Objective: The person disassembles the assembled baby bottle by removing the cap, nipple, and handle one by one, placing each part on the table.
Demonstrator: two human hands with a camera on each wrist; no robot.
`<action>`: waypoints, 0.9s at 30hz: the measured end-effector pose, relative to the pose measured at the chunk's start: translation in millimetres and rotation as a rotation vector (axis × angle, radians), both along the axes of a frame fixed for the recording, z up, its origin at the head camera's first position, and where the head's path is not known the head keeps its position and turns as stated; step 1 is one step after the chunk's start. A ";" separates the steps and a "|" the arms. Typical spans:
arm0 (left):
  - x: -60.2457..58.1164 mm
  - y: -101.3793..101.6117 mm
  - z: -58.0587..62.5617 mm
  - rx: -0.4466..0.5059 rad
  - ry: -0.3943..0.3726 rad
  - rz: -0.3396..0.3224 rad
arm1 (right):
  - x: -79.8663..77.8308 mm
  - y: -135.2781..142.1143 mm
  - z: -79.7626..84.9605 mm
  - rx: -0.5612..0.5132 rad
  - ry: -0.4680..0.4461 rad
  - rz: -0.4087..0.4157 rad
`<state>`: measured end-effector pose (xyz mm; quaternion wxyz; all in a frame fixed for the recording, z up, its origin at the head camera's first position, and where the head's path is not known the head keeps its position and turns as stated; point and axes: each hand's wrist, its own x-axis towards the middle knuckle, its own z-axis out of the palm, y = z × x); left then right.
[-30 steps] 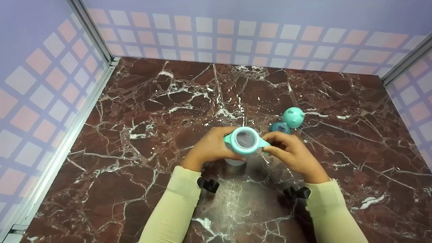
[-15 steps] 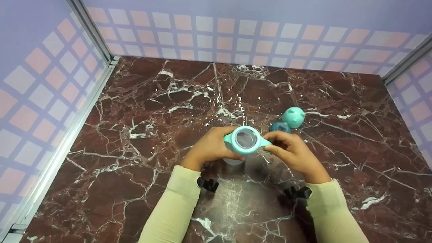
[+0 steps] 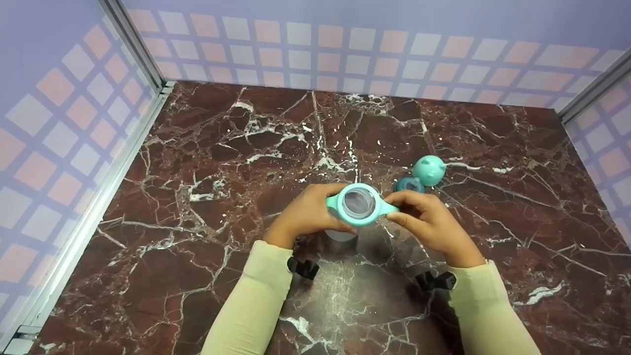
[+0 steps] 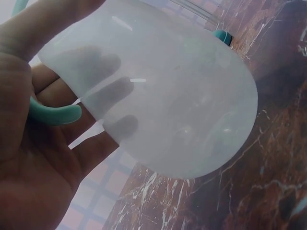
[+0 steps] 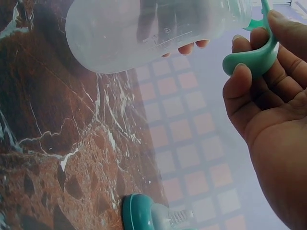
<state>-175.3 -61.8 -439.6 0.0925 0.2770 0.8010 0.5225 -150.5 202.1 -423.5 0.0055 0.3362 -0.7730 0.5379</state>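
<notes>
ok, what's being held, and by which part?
Baby bottle: left hand around its upper body, right hand on one handle of the teal ring at its mouth.

The head camera looks forward and down from above; both wrist views (close, tilted) share the bottle [image 4: 192, 110].

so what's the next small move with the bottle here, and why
Perhaps press the mint handle ring lightly down with the right hand: it grips one handle, the left hand holds the bottle, and whether the ring is fully seated can't be told. The teal nipple collar lies apart, so it can probably wait.
</notes>
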 end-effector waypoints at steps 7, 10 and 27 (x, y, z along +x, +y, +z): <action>-1.0 -0.6 0.5 -0.006 0.009 -0.010 | 0.1 0.9 3.3 0.014 0.033 -0.002; -0.9 -0.8 0.5 -0.011 0.010 -0.007 | 0.2 1.5 4.5 0.013 0.045 -0.002; 0.4 -2.0 0.8 -0.055 -0.017 0.053 | 3.0 6.2 6.5 -0.033 0.070 -0.002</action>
